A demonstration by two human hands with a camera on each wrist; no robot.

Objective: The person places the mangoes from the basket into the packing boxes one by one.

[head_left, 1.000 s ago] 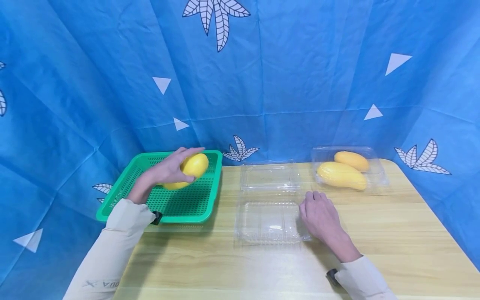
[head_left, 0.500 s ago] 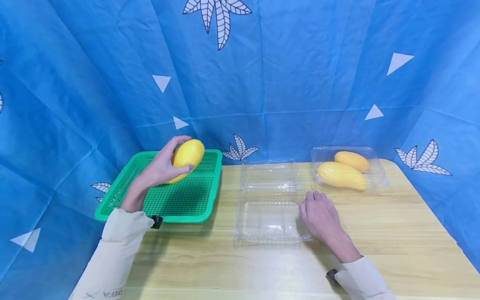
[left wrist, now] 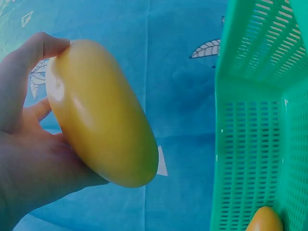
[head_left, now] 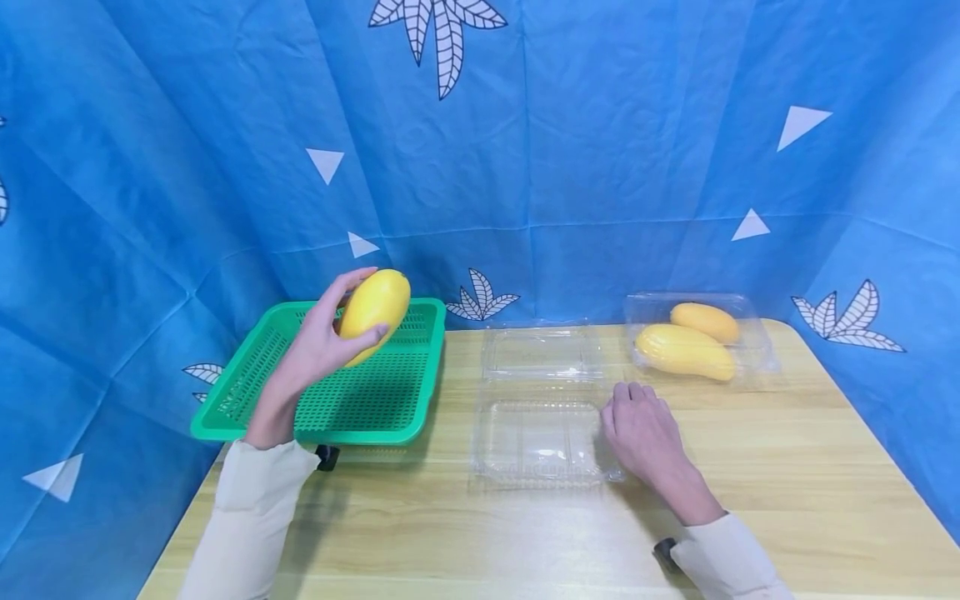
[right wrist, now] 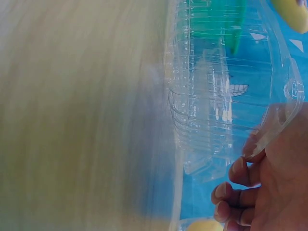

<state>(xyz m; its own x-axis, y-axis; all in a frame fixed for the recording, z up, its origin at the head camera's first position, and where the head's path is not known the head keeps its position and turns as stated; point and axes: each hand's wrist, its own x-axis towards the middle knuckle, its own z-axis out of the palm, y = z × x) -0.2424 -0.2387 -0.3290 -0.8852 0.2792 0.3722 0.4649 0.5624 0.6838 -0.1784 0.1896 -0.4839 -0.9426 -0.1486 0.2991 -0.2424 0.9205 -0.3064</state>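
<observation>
My left hand (head_left: 315,346) grips a yellow mango (head_left: 377,308) above the green basket (head_left: 360,437); thumb and fingers wrap its sides in the left wrist view. Another mango (left wrist: 265,221) shows partly inside the basket there; in the head view the hand and held fruit hide it. In the middle of the table lies a clear plastic clamshell box (head_left: 536,442), its lid (head_left: 542,354) folded back away from me. My right hand (head_left: 647,433) pinches the box's right rim between thumb and index finger, the other fingers curled, as the right wrist view shows.
A second clear box (head_left: 759,354) at the back right holds two mangoes (head_left: 686,353). Blue printed cloth (head_left: 585,167) hangs behind the wooden table (head_left: 465,542) and along both sides.
My left hand has lifted the mango up out of the basket and tilted it more upright. The right hand and clear box have stayed in place.
</observation>
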